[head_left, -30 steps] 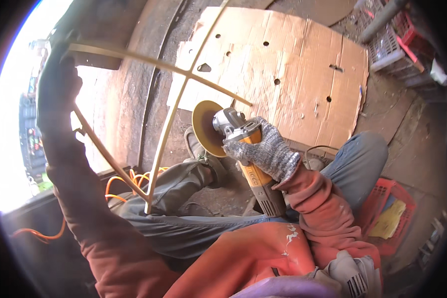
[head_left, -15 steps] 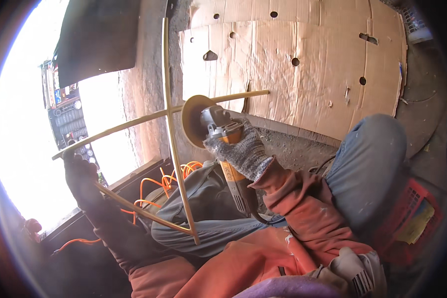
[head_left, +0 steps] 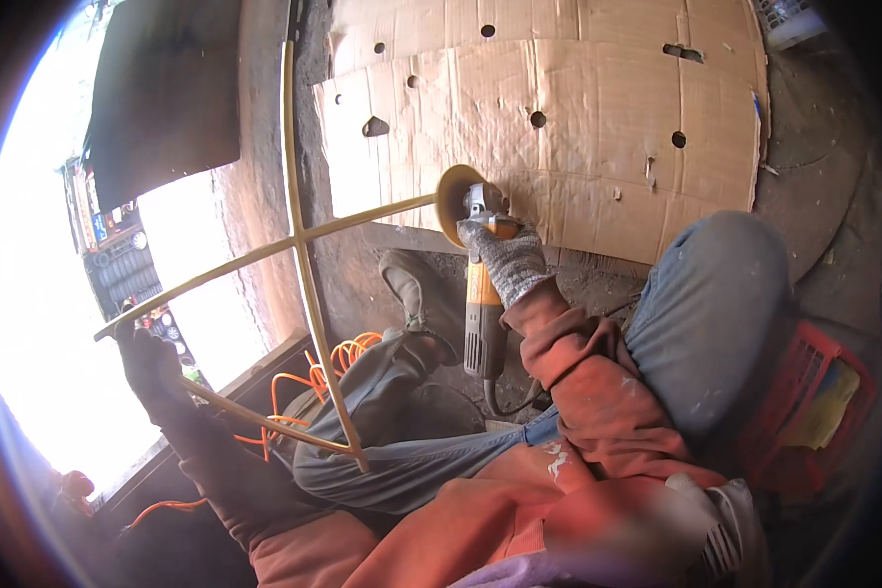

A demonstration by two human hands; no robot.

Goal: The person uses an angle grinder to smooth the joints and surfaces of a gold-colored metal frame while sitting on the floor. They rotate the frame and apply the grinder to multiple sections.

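My gloved right hand (head_left: pixel 508 261) is wrapped round the neck of an orange and grey angle grinder (head_left: pixel 482 314). Its round yellowish disc (head_left: pixel 453 208) meets the far right end of a crossbar on a thin yellowish metal frame (head_left: pixel 307 284). Long bars of this frame cross each other, and a shorter bar slants off near my lap. At the far left, my dark-looking left hand (head_left: pixel 147 358) is closed round the frame's left end, backlit by the bright opening. The disc hides the crossbar's right tip.
A large brown cardboard sheet (head_left: pixel 598 147) with holes lies beyond the grinder. Orange hose (head_left: pixel 348 355) coils near my shoe (head_left: pixel 409 284). The grinder's cord (head_left: pixel 505 404) bends toward my leg. A red plastic crate (head_left: pixel 804 412) stands at right; a dark panel (head_left: pixel 171 98) hangs at upper left.
My right hand has moved the grinder rightward along the crossbar, from near the crossing to the end. The view has shifted slightly, and my shoe now shows. My left hand keeps its hold.
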